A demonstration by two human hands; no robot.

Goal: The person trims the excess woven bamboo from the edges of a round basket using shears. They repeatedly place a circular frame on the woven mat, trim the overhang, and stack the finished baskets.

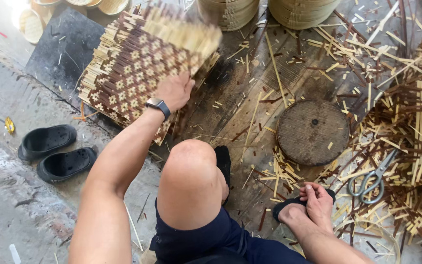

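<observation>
From the head camera, stacked round bamboo baskets [230, 12] stand at the far edge; their contents cannot be seen. The left hand [173, 91] lies open on a stack of woven mats [133, 68], far left, patterned dark brown and pale with small flowers. The right hand [318, 203] curls over the foot near right, beside scissors [372, 181].
</observation>
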